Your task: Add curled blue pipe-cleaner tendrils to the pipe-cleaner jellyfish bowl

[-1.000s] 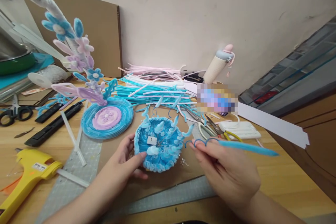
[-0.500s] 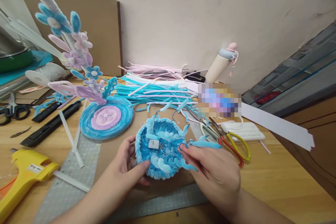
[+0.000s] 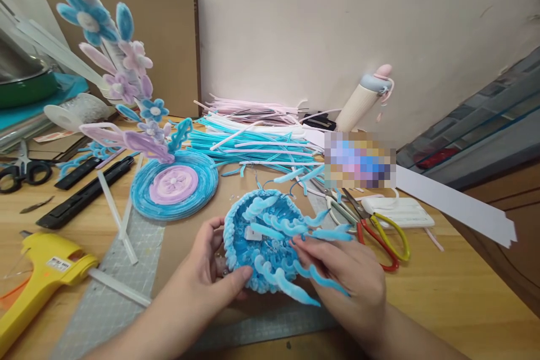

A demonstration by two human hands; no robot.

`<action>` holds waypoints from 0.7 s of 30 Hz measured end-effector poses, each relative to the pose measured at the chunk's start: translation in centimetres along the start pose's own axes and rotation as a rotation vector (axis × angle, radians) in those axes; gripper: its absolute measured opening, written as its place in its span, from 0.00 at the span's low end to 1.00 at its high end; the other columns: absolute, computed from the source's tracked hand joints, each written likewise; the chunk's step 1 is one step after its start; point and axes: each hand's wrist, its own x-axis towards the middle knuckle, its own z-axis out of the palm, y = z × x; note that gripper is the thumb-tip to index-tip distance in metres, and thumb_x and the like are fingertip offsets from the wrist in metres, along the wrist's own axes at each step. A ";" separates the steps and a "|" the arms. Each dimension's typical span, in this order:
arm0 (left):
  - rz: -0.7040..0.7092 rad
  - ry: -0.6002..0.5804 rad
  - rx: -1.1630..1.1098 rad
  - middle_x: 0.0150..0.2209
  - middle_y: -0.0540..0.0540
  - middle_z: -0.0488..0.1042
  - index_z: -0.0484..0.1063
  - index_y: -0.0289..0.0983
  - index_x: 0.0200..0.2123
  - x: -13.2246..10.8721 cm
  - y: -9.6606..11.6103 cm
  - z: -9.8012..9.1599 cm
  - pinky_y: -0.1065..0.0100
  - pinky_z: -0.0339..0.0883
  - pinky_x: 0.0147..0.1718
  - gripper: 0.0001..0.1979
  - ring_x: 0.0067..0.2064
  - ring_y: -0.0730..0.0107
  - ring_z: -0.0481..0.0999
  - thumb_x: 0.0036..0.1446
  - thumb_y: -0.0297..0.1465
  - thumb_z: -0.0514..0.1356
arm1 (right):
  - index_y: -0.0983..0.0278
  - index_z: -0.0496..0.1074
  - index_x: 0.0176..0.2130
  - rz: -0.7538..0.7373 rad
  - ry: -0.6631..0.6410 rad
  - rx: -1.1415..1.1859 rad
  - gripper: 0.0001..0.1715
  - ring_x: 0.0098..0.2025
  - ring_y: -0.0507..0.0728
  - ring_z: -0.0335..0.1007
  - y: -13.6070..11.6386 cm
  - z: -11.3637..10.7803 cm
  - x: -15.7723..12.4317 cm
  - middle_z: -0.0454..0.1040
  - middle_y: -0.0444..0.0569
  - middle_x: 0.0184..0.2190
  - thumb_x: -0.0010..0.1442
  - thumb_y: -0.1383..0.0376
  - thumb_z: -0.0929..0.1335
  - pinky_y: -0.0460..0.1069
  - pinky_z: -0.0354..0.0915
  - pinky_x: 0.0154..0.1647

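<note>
My left hand [image 3: 211,278] grips the left rim of a small blue pipe-cleaner bowl [image 3: 248,239], thumb over its front edge. Curly light-blue tentacles hang and poke out of the bowl. My right hand [image 3: 346,278] is closed, pinching a blue curled pipe cleaner [image 3: 324,233] at the bowl's right side, with more curls trailing under the fingers. A small white piece [image 3: 252,233] sits inside the bowl. Both hands hover over a brown cardboard sheet [image 3: 198,219].
A yellow glue gun [image 3: 42,275] lies at the left on a grey cutting mat [image 3: 105,304]. A blue-and-pink coiled disc with flowers [image 3: 175,183] stands behind. Loose pipe cleaners [image 3: 253,143] pile at the back. Scissors [image 3: 375,230] lie to the right.
My right hand has brought the long blue pipe cleaner in from the right to the bowl. The bowl has tilted and more curls now spill over its front.
</note>
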 end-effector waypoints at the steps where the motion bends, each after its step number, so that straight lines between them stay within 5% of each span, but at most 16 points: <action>1: 0.003 0.015 -0.010 0.58 0.36 0.64 0.51 0.42 0.54 -0.1 0.1 0.1 0.65 0.75 0.24 0.35 0.34 0.66 0.78 0.48 0.34 0.67 | 0.65 0.78 0.34 -0.006 -0.001 0.008 0.05 0.24 0.55 0.77 0.0 0.0 -0.1 0.82 0.48 0.28 0.60 0.70 0.69 0.49 0.66 0.24; 10: -0.020 0.034 -0.048 0.60 0.37 0.63 0.52 0.43 0.51 -0.5 0.8 1.0 0.69 0.73 0.25 0.32 0.41 0.60 0.79 0.46 0.30 0.67 | 0.65 0.77 0.33 0.028 -0.036 0.033 0.04 0.22 0.54 0.76 0.5 0.5 -0.6 0.80 0.47 0.24 0.59 0.71 0.70 0.48 0.67 0.25; 21: -0.038 0.000 -0.066 0.58 0.39 0.64 0.50 0.43 0.51 -0.4 0.7 0.9 0.67 0.73 0.33 0.33 0.34 0.72 0.76 0.48 0.31 0.67 | 0.65 0.77 0.32 -0.004 -0.040 -0.016 0.09 0.19 0.53 0.74 0.5 0.5 -0.3 0.80 0.46 0.21 0.62 0.69 0.67 0.47 0.66 0.21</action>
